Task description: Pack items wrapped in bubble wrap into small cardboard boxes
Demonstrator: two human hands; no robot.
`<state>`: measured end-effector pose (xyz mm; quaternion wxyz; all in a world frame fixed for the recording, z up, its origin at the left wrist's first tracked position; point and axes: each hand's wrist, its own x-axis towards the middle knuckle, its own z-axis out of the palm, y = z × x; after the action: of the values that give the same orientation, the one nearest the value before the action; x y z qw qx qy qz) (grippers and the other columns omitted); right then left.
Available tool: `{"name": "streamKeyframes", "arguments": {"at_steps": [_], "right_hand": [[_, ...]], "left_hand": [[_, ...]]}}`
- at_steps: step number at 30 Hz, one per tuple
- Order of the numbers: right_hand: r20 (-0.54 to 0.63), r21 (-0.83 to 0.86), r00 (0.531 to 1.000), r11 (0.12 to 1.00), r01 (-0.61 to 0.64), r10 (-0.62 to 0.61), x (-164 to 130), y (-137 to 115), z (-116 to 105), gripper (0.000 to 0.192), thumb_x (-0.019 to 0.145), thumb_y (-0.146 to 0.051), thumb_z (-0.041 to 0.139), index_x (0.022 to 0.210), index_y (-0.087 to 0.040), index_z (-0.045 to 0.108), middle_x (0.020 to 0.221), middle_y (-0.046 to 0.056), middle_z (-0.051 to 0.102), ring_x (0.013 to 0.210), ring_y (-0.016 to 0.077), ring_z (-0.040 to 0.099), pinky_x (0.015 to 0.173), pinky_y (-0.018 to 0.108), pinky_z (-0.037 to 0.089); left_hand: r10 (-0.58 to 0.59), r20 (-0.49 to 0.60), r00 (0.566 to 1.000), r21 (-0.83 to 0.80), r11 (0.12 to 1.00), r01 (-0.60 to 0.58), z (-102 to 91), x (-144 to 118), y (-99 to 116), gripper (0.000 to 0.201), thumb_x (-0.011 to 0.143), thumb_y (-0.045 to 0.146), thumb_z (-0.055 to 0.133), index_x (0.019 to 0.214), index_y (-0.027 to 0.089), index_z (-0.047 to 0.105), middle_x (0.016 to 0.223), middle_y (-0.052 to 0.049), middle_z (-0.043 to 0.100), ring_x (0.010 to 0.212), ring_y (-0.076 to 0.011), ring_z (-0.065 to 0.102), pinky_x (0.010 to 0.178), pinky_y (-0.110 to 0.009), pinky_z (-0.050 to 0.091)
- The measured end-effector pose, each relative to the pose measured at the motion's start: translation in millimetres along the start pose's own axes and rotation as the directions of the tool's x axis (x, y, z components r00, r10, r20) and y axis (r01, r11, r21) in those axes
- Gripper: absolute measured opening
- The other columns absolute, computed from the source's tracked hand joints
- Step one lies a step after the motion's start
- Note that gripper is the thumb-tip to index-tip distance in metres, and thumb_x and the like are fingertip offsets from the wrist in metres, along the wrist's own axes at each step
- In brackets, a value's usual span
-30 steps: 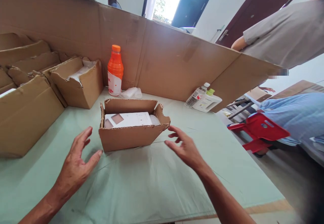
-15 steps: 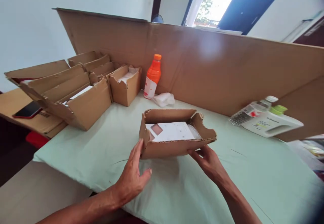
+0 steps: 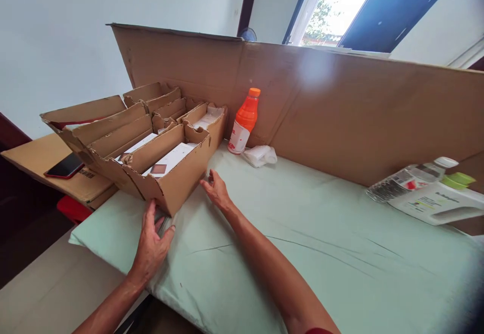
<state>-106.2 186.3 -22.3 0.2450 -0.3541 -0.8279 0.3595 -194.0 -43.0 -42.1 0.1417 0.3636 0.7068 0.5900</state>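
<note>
An open cardboard box (image 3: 177, 183) with a white packet (image 3: 170, 158) inside sits at the near end of a row of similar open boxes (image 3: 113, 132) on the pale green cloth (image 3: 302, 223). My left hand (image 3: 151, 241) presses against the box's near corner, fingers up its front and thumb beside it. My right hand (image 3: 218, 192) lies against the box's right side, fingertips touching the cardboard. The box stands between the two hands, pushed up against its neighbour.
An orange bottle (image 3: 245, 120) and a crumpled white plastic wad (image 3: 260, 155) stand by the tall cardboard wall (image 3: 340, 117). A clear bottle (image 3: 408, 178) and a white jug (image 3: 434, 203) lie at right. A phone (image 3: 65, 165) rests on flat cardboard at far left.
Both hands closed on the box in the middle of the cloth and slid it left against the row of boxes. The view swung left with it.
</note>
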Motion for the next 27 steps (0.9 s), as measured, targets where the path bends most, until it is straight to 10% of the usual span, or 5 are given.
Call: {"name": "streamKeyframes", "arguments": {"at_steps": [15,27], "right_hand": [[0.231,-0.365,0.934,0.866,0.342,-0.271,-78.3,-13.4,20.0,0.041,0.097,-0.031,0.058,0.133,-0.013,0.06,0.15,0.017,0.053,0.143,0.0294,0.042,0.118,0.048,0.035],[0.363,-0.412,0.903,0.83,0.377,-0.23,-282.8,-24.5,-24.5,0.052,0.101,-0.039,0.051,0.149,-0.019,0.048,0.159,0.015,0.043,0.148,0.0323,0.035,0.122,0.052,0.028]], "left_hand": [[-0.068,0.09,0.994,0.136,0.989,0.055,-9.5,-5.9,-22.5,0.079,0.087,0.037,0.063,0.157,0.02,0.029,0.154,-0.021,0.045,0.141,-0.0362,0.048,0.114,-0.058,0.042],[0.338,0.368,0.866,0.41,0.777,-0.477,-24.8,-43.7,-7.1,0.032,0.086,0.027,0.049,0.109,0.017,0.069,0.122,-0.015,0.071,0.125,-0.031,0.06,0.112,-0.05,0.043]]}}
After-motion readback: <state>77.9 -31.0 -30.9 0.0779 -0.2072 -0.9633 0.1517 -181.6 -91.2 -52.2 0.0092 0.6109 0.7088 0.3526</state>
